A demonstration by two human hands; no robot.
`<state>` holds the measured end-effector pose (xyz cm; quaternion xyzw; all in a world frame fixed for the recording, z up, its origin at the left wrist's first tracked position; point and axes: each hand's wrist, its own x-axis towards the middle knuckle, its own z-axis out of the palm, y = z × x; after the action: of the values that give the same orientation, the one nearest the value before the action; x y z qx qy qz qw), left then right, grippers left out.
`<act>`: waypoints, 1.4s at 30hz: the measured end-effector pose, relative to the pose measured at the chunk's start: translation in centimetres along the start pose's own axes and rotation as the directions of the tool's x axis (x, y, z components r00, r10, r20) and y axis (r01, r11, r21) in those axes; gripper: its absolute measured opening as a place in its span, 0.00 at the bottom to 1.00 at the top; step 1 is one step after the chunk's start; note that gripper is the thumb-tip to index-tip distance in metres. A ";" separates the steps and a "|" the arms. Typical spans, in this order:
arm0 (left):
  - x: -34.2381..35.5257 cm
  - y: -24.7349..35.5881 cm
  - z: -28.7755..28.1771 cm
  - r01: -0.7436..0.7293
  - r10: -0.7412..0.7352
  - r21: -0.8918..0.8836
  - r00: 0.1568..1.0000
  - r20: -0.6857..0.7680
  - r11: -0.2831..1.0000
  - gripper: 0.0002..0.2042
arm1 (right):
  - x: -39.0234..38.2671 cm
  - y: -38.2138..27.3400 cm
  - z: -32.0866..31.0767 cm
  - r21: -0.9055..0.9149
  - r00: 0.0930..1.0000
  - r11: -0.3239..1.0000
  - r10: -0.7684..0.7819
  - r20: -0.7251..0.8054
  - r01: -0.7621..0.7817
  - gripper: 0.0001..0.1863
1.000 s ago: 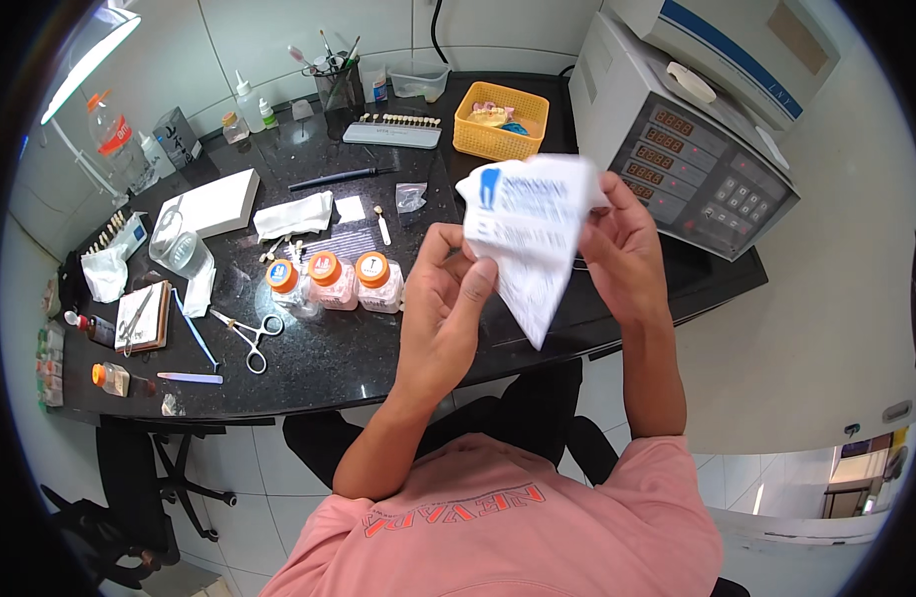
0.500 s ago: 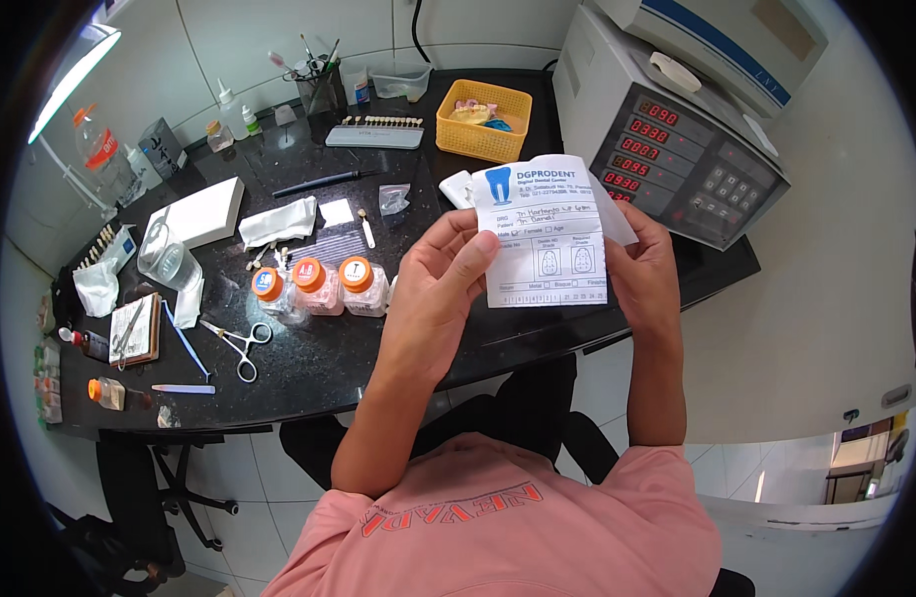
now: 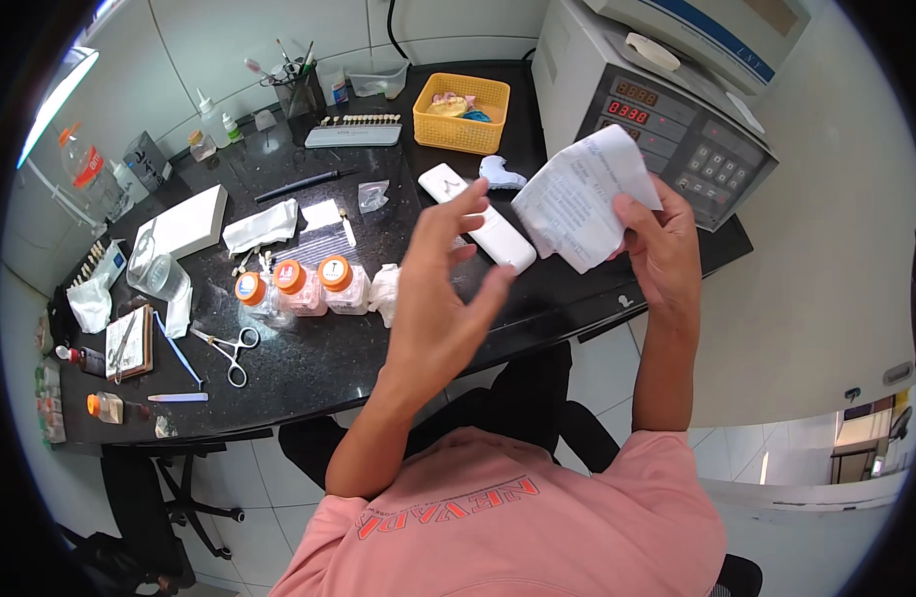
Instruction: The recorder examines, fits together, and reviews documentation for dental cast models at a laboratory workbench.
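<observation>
One creased white paper sheet with faint bluish print (image 3: 585, 199) hangs above the black speckled tabletop (image 3: 319, 353), in front of the grey boxy machine with red digits (image 3: 667, 139). My right hand (image 3: 663, 249) pinches its near right edge, thumb on top; the fingers behind the paper are hidden. My left hand (image 3: 440, 294) is empty, fingers spread and thumb held well away from them.

From my left fingers the sheet lies to the right, clearly apart; my right hand is the nearer, already on it. The sheet is tilted, and its longer axis seems to run from near left to far right, pointing toward the machine.

Just beside my left fingers is a long white plastic case with rounded ends (image 3: 494, 233), its long axis running from far left to near right. I cannot tell whether I touch it.
</observation>
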<state>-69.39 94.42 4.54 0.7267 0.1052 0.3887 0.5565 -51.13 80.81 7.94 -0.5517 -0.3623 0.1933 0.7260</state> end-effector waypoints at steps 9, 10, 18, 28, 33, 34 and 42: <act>-0.1 -1.0 0.9 -0.054 0.038 -0.063 0.973 -0.226 0.997 0.08 | 0.0 -0.4 1.4 0.232 0.993 0.969 0.067 0.097 -0.088 0.17; -0.1 -1.5 0.5 -0.087 0.092 0.034 0.971 -0.221 0.996 0.06 | 0.1 -0.1 1.2 0.261 0.997 0.964 0.041 0.061 -0.056 0.16; -0.8 -0.2 -0.8 0.078 -0.136 -0.318 0.977 -0.166 0.945 0.11 | 0.4 0.9 -0.1 0.328 0.991 0.935 0.132 0.037 -0.137 0.16; -0.1 -0.3 -0.9 0.085 -0.138 -0.263 0.972 -0.188 0.961 0.12 | -1.8 0.1 1.8 -0.505 0.956 0.812 -0.265 0.127 0.292 0.30; -0.3 -0.5 -1.2 0.101 -0.147 -0.262 0.976 -0.162 0.960 0.13 | -1.6 0.9 1.7 -0.593 0.957 0.760 -0.284 0.064 0.266 0.14; -0.1 -0.6 -1.2 0.088 -0.137 -0.274 0.977 -0.163 0.958 0.13 | -1.3 1.2 1.1 -0.632 0.924 0.691 -0.364 0.114 0.351 0.12; -0.5 -0.9 -0.6 0.111 -0.151 -0.358 0.985 -0.086 0.927 0.15 | -2.8 2.3 1.0 -0.234 0.987 0.966 -0.130 -0.096 0.105 0.12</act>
<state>-69.89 94.81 3.58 0.5841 0.1133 0.4033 0.6953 -53.49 80.30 5.02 -0.6189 -0.3736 0.0762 0.6868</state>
